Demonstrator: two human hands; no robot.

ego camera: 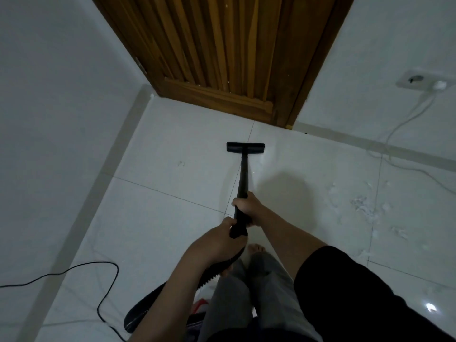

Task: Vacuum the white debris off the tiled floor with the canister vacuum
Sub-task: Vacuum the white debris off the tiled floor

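Observation:
A black vacuum wand runs away from me to a flat black floor head resting on the white tiled floor, a short way before the door. My right hand grips the wand higher up. My left hand grips the handle end where the ribbed hose begins. The hose curves down to the black canister at my left leg. White debris lies scattered on the tiles to the right, and a small fleck lies left of the head.
A brown slatted wooden door closes the corner ahead, with white walls on both sides. A wall socket at the right feeds a white cable trailing over the floor. A black power cord loops on the left. My bare feet stand below the handle.

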